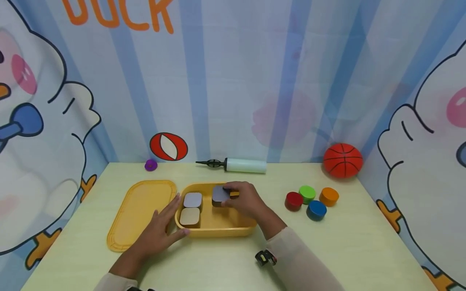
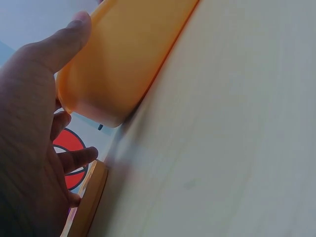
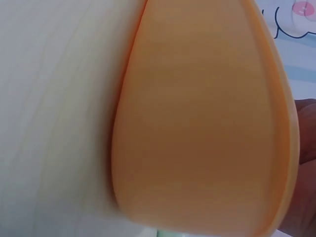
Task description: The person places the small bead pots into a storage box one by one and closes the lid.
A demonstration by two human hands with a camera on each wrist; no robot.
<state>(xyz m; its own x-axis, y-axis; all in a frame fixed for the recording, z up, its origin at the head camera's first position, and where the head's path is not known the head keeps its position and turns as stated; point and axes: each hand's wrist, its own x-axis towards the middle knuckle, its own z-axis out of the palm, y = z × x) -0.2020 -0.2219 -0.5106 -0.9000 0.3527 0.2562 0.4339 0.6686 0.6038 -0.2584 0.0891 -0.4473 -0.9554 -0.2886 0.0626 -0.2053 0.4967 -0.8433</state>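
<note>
My right hand (image 1: 249, 202) reaches into a yellow rectangular container (image 1: 214, 232) and pinches a rounded square block (image 1: 220, 195) with a grey-purple top and dark sides. Two similar blocks sit at the container's left end: a lilac-topped block (image 1: 193, 199) and, nearer me, a cream-topped block (image 1: 190, 217). Against that left end rests my left hand (image 1: 156, 232), fingers spread, its thumb along the near rim. In the left wrist view the thumb (image 2: 74, 42) lies at the container's edge. The container's wall (image 3: 197, 123) hides most of the right hand in the right wrist view.
A flat yellow lid (image 1: 140, 214) lies left of the container. Behind are a small purple object (image 1: 151, 165), a hand pump (image 1: 244, 165) and a red ball (image 1: 343, 160). On the right stand red (image 1: 293, 201), green (image 1: 307, 194), orange (image 1: 329, 197) and blue (image 1: 316, 210) round pieces.
</note>
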